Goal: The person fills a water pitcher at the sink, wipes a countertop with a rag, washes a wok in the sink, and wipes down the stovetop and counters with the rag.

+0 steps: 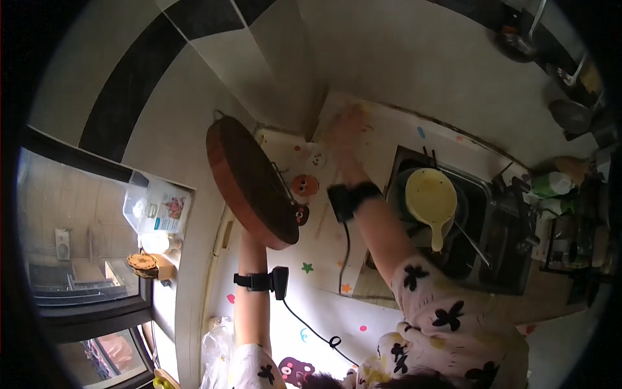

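A thick round wooden chopping board (249, 188) with metal wire loops is tilted up on its edge at the left of the counter. My left forearm (253, 311) runs up to its lower end, and the board hides the fingers of that hand, which is holding it up. Over the back corner of the counter (311, 240), my right hand (350, 123) reaches out beside the wall. Motion smears its fingers, so I cannot make out their shape or anything in them. Sticker-like cartoon shapes mark the counter around the board.
At right, a yellow long-handled ladle or strainer (431, 198) rests over a dark pot in the sink (476, 259). Utensils (518, 42) hang on the right wall. A plastic container (159, 204) stands on the left windowsill. Black cables trail from both wrist straps.
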Motion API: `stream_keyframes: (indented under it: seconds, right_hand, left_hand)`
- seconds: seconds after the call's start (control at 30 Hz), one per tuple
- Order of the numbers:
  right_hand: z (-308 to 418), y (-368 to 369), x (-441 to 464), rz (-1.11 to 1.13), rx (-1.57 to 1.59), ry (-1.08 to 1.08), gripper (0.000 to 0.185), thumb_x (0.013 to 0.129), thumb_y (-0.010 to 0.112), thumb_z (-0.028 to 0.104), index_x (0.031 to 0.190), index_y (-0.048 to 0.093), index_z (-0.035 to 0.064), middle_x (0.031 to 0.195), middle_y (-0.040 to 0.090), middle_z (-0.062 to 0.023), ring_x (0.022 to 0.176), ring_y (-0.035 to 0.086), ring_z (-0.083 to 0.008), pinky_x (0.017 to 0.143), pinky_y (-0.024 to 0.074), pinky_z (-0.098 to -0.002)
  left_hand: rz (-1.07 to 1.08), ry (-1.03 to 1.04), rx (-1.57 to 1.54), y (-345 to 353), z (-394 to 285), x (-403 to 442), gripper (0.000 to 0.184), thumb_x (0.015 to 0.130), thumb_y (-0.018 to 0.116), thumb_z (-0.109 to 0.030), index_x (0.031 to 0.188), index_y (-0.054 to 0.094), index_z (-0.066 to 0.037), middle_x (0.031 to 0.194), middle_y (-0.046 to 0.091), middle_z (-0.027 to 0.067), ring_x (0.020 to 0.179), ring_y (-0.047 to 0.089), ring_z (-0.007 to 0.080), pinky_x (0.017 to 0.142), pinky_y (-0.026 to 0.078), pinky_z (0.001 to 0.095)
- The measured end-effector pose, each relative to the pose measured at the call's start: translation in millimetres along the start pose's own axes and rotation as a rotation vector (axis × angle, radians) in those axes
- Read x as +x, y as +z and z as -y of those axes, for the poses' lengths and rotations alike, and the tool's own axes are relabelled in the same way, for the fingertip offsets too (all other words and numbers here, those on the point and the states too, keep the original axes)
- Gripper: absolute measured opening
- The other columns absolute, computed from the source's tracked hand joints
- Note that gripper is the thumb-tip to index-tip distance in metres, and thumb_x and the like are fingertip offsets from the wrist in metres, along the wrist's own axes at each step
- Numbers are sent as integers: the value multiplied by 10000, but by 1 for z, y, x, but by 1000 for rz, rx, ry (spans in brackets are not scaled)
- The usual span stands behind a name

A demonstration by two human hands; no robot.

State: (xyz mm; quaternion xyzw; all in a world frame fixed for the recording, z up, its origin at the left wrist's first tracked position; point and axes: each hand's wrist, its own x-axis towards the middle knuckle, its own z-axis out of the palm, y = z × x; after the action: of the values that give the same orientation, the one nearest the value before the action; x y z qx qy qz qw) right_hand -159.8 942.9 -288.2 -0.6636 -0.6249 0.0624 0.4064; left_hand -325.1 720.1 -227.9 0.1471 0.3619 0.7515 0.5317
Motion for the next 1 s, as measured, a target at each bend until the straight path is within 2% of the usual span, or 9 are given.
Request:
stream_keyframes:
  seconds: [0.07, 0.37, 0.63, 0.73, 0.77, 0.8, 0.87, 0.9, 1.0]
  right_hand:
    - [14, 17, 14, 381, -401, -111, 489, 847, 472, 247, 1256, 353, 8, 1257, 349, -190, 1292, 200, -312, 1000, 215, -444]
    - [-19, 12, 57, 774, -490, -496, 474, 853, 467, 262, 1252, 384, 20, 1351, 293, -153, 1167, 363, -257, 936, 323, -423]
    - [-153, -118, 85, 1117, -588, -706, 261, 826, 482, 123, 1018, 563, -34, 1012, 537, -177, 959, 540, -306, 840, 415, -402]
    - [-167, -187, 93, 1129, -893, -507, 237, 813, 500, 124, 930, 609, -51, 909, 607, -177, 882, 588, -314, 792, 441, -400]
    - [-157, -214, 95, 1086, -1095, -373, 253, 807, 513, 160, 899, 610, -55, 892, 616, -171, 856, 592, -311, 768, 444, -402]
    - [-183, -211, 82, 568, -1025, -223, 301, 794, 531, 222, 879, 608, -56, 867, 621, -179, 836, 597, -308, 747, 447, -396]
    - [-270, -205, 98, 377, -714, -214, 415, 764, 557, 336, 877, 603, -60, 872, 622, -203, 832, 599, -315, 736, 449, -380]
    - [-298, -206, 121, 693, -501, -348, 476, 748, 565, 388, 895, 599, -63, 903, 618, -219, 847, 597, -324, 747, 450, -370]
    - [-254, -232, 145, 890, -478, -103, 425, 750, 567, 354, 893, 608, -43, 880, 618, -202, 810, 590, -336, 713, 459, -378]
  left_hand:
    - [5, 1, 11, -3, -1, -10, 474, 893, 437, -346, 1263, 386, -52, 1305, 413, 106, 1165, 426, 252, 973, 354, 388]
    - [10, 15, 57, -13, -2, -35, 475, 886, 448, -336, 1262, 385, -52, 1305, 413, 104, 1168, 424, 252, 975, 348, 395]
    - [8, 63, 107, -12, 1, -36, 477, 880, 458, -327, 1261, 385, -51, 1304, 413, 102, 1171, 421, 252, 978, 342, 402]
    - [-116, 90, 222, -34, 11, -69, 477, 877, 462, -324, 1261, 384, -51, 1304, 414, 101, 1172, 420, 252, 979, 340, 404]
    - [-237, 69, 316, -44, 19, -86, 483, 863, 486, -288, 1262, 375, -40, 1311, 399, 100, 1187, 399, 246, 986, 319, 390]
    - [-358, 36, 405, -54, 27, -104, 492, 849, 510, -252, 1264, 366, -30, 1318, 384, 99, 1202, 378, 239, 993, 298, 376]
    - [-424, -18, 953, -46, 36, -138, 628, 815, 585, -272, 1288, 296, 21, 1326, 339, 167, 1238, 308, 284, 1009, 249, 414]
    - [-410, -20, 1276, -63, 42, -155, 693, 802, 605, -295, 1306, 262, 35, 1336, 315, 207, 1254, 281, 315, 1021, 228, 438]
    - [-403, -209, 1844, -63, 55, -203, 958, 701, 665, -477, 1330, 191, 69, 1346, 174, 351, 1275, 156, 461, 1038, 187, 490]
